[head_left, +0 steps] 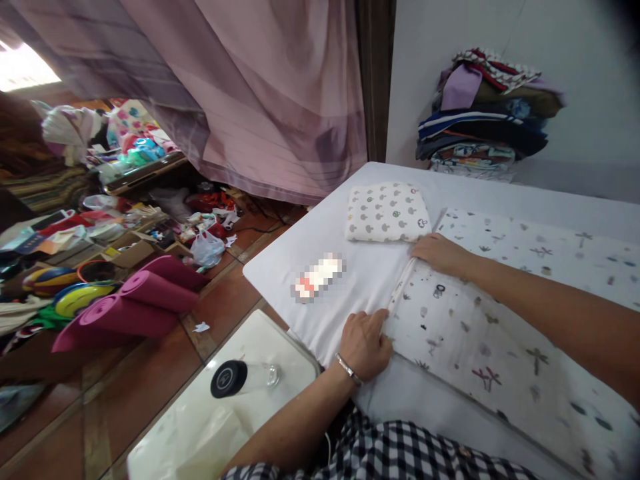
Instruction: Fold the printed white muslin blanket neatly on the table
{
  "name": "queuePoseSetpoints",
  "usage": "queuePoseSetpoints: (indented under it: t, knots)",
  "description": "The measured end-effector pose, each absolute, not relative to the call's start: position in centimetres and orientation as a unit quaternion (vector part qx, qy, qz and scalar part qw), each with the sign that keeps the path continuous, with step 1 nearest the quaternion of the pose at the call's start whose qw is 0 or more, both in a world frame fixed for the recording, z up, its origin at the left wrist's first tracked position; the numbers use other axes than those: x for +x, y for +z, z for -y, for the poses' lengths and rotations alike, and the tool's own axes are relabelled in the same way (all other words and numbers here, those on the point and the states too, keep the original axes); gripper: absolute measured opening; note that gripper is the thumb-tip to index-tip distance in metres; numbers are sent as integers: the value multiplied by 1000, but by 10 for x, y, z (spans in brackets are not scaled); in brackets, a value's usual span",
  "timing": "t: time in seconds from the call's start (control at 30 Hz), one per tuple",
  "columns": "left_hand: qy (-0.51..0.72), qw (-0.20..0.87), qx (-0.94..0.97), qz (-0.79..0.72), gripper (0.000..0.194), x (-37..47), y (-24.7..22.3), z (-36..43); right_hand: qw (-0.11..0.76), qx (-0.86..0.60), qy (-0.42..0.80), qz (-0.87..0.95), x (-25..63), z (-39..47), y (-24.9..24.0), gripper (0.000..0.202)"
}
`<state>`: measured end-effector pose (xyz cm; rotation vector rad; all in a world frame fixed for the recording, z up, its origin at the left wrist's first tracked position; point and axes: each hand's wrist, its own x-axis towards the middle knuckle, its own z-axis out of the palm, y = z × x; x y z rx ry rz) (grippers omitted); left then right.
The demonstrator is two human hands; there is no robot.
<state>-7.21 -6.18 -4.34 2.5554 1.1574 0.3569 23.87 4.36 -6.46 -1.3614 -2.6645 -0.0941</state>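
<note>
A white cloth printed with small plants and other motifs (450, 327) lies spread on the white-covered surface (330, 333), with a part folded over along its near side. My left hand (367, 343), with a bracelet at the wrist, has its fingers closed on the near left corner of the folded part. At the far left corner of that same part, my right hand (440, 255) grips the edge, its fingertips partly hidden. Just beyond my right hand sits a folded white cloth with grey prints (387, 213). A blurred-out pale object (320, 277) lies to the left of both hands.
A white stool-like top (260, 413) on the left carries a clear bottle with a black cap (230, 379). Stacked folded clothes (485, 120) stand at the back wall. Rolled pink mats (140, 303) and clutter cover the tiled floor beside a curtain (280, 87).
</note>
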Motion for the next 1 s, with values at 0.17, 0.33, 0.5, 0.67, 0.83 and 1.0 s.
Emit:
queuePoseSetpoints:
  t: [0.17,0.33,0.5,0.67,0.83,1.0]
  knots:
    - [130,152,890,-410,49,-73,-44,62,77,-463,-28,882,236,-45,-64,37]
    - [137,147,885,-421,48,-73,-48,60,87,-489,-23,868,228,-38,-60,41]
    - [146,149,878,-430,50,-75,-51,61,128,-529,-82,835,210,-20,-65,43]
    - [142,149,879,-430,50,-74,-49,61,176,-581,-84,791,191,-9,-82,37]
    - [151,137,882,-425,50,-75,-52,61,186,-590,-24,785,189,-10,-88,39]
    - [219,102,891,-385,51,-81,-63,61,250,-566,0,785,228,-12,-74,40]
